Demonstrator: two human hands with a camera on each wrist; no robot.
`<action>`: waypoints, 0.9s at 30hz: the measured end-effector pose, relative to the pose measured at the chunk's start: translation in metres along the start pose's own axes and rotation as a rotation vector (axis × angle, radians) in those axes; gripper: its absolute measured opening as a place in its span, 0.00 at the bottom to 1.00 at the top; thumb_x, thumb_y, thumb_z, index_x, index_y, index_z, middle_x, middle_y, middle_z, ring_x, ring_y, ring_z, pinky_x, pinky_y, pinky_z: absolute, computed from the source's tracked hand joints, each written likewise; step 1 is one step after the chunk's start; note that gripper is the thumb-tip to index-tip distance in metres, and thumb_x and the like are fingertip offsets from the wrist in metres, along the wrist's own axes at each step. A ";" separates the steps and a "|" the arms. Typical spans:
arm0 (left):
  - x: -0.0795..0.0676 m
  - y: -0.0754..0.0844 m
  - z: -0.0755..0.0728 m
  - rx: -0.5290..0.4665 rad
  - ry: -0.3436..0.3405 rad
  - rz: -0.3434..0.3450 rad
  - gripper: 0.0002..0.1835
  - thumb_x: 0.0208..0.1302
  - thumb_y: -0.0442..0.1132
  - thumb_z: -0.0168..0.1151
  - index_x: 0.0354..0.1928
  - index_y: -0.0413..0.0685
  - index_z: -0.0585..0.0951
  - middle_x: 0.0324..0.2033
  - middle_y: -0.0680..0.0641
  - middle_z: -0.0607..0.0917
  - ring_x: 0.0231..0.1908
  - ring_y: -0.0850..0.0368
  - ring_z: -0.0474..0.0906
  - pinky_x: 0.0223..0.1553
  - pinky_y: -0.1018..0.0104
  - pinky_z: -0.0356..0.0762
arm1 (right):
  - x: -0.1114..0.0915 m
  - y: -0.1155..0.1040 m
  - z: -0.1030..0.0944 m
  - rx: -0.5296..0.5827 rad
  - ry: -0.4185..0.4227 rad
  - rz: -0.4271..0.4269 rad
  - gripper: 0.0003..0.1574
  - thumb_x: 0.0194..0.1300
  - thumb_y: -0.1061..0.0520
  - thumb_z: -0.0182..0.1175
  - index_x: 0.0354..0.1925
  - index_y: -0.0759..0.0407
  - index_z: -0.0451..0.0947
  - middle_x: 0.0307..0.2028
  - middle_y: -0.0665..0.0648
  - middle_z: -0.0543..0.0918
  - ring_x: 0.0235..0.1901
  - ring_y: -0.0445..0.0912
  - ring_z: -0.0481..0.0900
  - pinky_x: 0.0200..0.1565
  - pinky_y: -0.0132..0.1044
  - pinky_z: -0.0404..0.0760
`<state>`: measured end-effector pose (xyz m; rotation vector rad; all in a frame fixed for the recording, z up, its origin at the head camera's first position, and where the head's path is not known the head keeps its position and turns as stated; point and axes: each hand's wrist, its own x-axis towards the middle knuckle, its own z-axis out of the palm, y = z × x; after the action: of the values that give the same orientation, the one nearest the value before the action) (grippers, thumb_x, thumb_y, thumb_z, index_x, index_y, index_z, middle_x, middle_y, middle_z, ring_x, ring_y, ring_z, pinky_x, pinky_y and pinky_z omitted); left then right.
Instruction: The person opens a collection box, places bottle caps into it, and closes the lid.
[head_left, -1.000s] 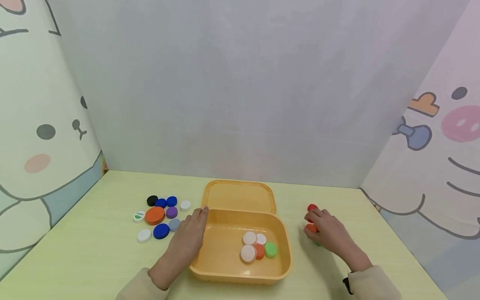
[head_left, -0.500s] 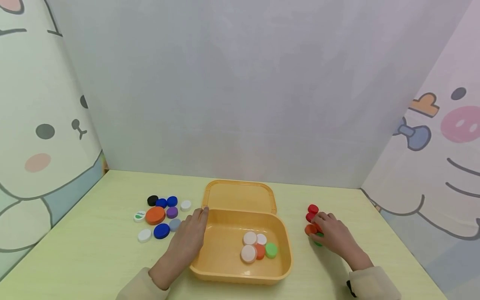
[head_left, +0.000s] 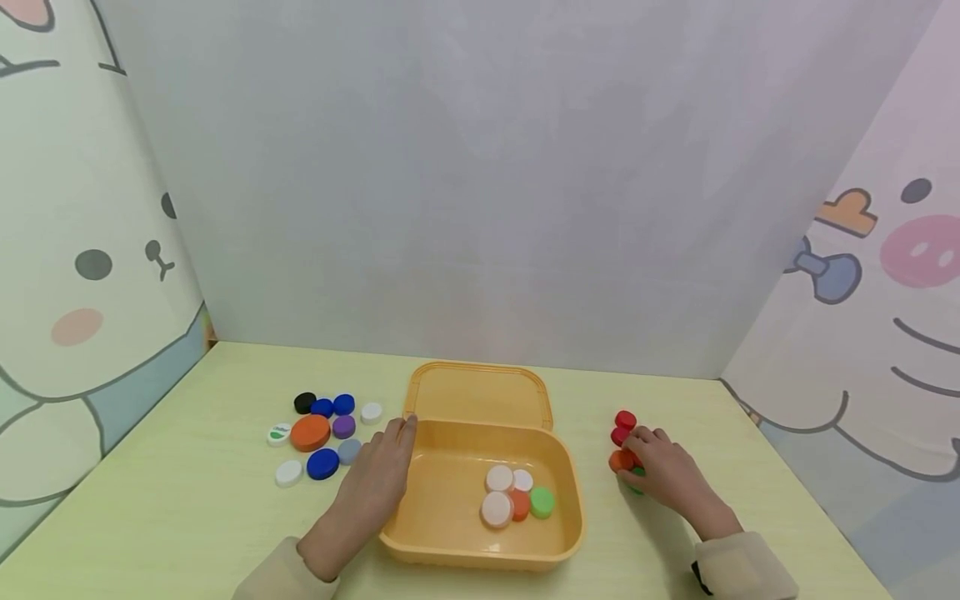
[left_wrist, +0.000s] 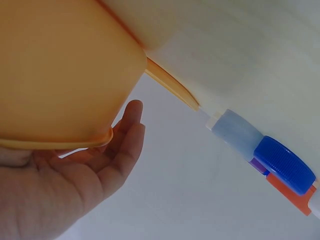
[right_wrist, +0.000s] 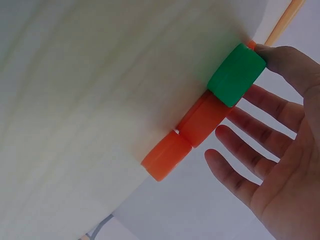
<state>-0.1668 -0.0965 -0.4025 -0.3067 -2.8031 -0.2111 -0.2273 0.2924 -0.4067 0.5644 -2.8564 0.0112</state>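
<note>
In the head view, my left hand (head_left: 378, 471) rests on the left rim of an orange plastic box (head_left: 442, 533). The left wrist view shows that hand's fingers (left_wrist: 131, 145) loosely bent past the rim's corner. Inside the box lie several bottle caps: pale pink, white, a red one (head_left: 519, 505) and a light green one (head_left: 542, 502). My right hand (head_left: 663, 467) reaches over a cluster of caps, fingers spread. In the right wrist view its thumb is right at a green cap (right_wrist: 237, 75); the other fingers lie behind a red-orange cap (right_wrist: 207, 120). Red caps (head_left: 626, 420) sit beyond the hand.
An orange lid (head_left: 477, 392) lies flat behind the box. On the left are several more caps, among them a large orange one (head_left: 310, 432), a blue one (head_left: 322, 463), a purple one (head_left: 343, 427) and a black one (head_left: 304, 402). A grey backdrop (head_left: 480, 208) stands behind the table.
From one second to half a second ago, my right hand shifted slightly right and nearer, uncovering red caps; since then it has barely moved. The left hand stays on the rim.
</note>
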 end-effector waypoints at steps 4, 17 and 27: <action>0.000 -0.001 0.002 0.006 0.018 0.007 0.29 0.56 0.29 0.61 0.61 0.39 0.66 0.52 0.39 0.73 0.40 0.48 0.75 0.41 0.58 0.78 | 0.000 0.000 0.001 -0.004 -0.001 0.000 0.25 0.44 0.49 0.71 0.40 0.60 0.78 0.40 0.56 0.77 0.36 0.49 0.71 0.31 0.42 0.74; 0.002 -0.002 0.004 0.007 0.035 0.016 0.28 0.56 0.30 0.61 0.60 0.39 0.66 0.51 0.39 0.73 0.39 0.48 0.75 0.39 0.57 0.78 | 0.003 -0.012 -0.011 -0.007 0.114 -0.086 0.20 0.44 0.51 0.71 0.36 0.56 0.77 0.35 0.51 0.76 0.32 0.45 0.67 0.26 0.33 0.66; 0.002 -0.001 0.002 0.001 0.034 0.016 0.27 0.56 0.28 0.60 0.59 0.39 0.67 0.51 0.39 0.73 0.37 0.48 0.75 0.38 0.58 0.78 | 0.006 -0.042 -0.034 -0.030 0.254 -0.209 0.19 0.42 0.51 0.72 0.33 0.55 0.77 0.39 0.53 0.78 0.38 0.48 0.74 0.27 0.36 0.72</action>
<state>-0.1695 -0.0969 -0.4043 -0.3222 -2.7656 -0.2090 -0.2097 0.2529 -0.3737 0.7914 -2.5373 0.0044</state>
